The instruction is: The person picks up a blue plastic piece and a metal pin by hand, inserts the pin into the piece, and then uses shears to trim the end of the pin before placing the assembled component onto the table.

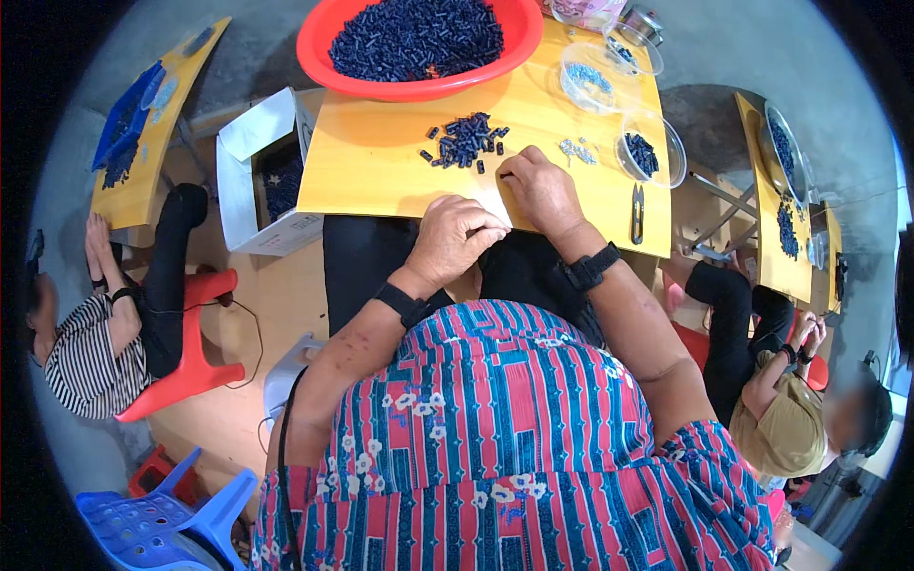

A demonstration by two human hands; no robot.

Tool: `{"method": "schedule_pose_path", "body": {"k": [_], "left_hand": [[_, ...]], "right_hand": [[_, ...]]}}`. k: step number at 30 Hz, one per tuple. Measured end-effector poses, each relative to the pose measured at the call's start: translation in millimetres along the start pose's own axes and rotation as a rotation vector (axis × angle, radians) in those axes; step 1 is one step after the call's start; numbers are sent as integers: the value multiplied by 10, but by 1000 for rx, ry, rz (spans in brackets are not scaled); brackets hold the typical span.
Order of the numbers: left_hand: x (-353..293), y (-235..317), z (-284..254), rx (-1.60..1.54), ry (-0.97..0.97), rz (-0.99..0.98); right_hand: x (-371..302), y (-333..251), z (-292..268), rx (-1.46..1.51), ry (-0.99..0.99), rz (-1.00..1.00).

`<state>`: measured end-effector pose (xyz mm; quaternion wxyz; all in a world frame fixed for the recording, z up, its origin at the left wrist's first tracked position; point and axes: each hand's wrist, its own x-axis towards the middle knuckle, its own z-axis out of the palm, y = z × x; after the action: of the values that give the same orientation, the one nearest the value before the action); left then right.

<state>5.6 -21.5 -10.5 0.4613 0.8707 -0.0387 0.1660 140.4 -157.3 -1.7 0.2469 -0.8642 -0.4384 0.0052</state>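
Observation:
My left hand (455,235) is closed at the table's near edge, its thumb and forefinger pressed together. A little to its right and farther in, my right hand (545,193) pinches with its fingertips low over the tabletop. Whatever is in either pinch is too small or hidden to make out. Just beyond my hands lies a loose pile of small dark blue cylindrical pieces (465,143). To the right of the pile, small silvery bits (578,151) are scattered on the yellow table (367,171). Black thread snips (637,215) lie near the right edge.
A red basin (314,71) heaped with dark blue pieces stands at the back. Clear round tubs (678,157) hold small parts at the right. An open white carton (269,238) sits left of the table. Co-workers sit at tables on both sides; a blue plastic chair (143,533) stands lower left.

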Motion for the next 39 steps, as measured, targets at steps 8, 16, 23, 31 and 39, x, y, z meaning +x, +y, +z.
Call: {"method": "schedule_pose_path", "body": {"k": [8, 16, 23, 31, 39], "left_hand": [[14, -17, -12, -8, 18, 13], [-24, 43, -4, -136, 65, -167], [-53, -3, 43, -336, 192, -290], [-46, -3, 50, -381, 233, -287], [-29, 30, 33, -338, 226, -299]], "right_hand": [[-157, 33, 33, 116, 86, -49], [-386, -71, 44, 857, 48, 186], [-403, -152, 13, 1177, -63, 280], [-397, -219, 7, 1178, -63, 294], [-402, -182, 55, 1269, -69, 316]]}}
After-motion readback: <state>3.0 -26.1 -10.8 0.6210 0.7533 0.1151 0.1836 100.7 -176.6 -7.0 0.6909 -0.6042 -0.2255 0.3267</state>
